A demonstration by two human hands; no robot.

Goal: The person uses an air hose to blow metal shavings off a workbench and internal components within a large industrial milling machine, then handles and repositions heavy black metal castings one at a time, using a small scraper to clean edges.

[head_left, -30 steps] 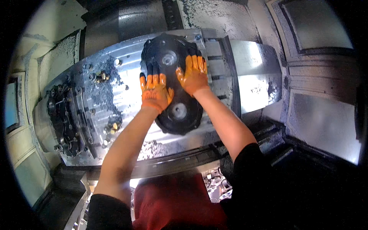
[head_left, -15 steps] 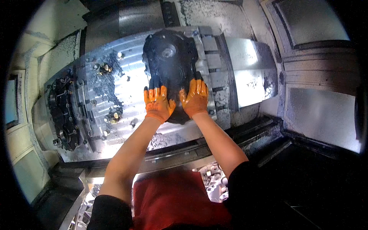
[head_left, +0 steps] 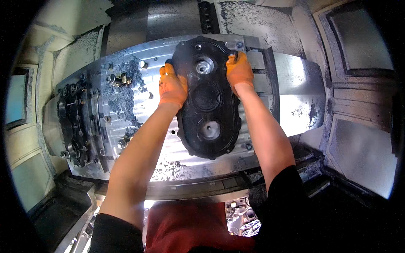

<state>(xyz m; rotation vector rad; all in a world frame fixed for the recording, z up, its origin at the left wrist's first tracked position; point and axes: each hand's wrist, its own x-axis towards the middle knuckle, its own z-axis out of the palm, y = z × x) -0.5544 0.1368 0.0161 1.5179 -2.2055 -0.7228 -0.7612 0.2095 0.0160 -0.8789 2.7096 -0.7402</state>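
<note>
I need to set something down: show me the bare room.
On the silver plate, a bare strip between the left forearm and dark chips. The right-hand silver panel looks mostly bare. Crowded: the middle, with the big black part; the left, with bolts and a narrow black part.

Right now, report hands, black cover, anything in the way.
Left hand, right hand gripping black cover by opposite edges. Cover over metal plate, lifted or resting unclear. Dark shavings on plate, left of cover.
</note>
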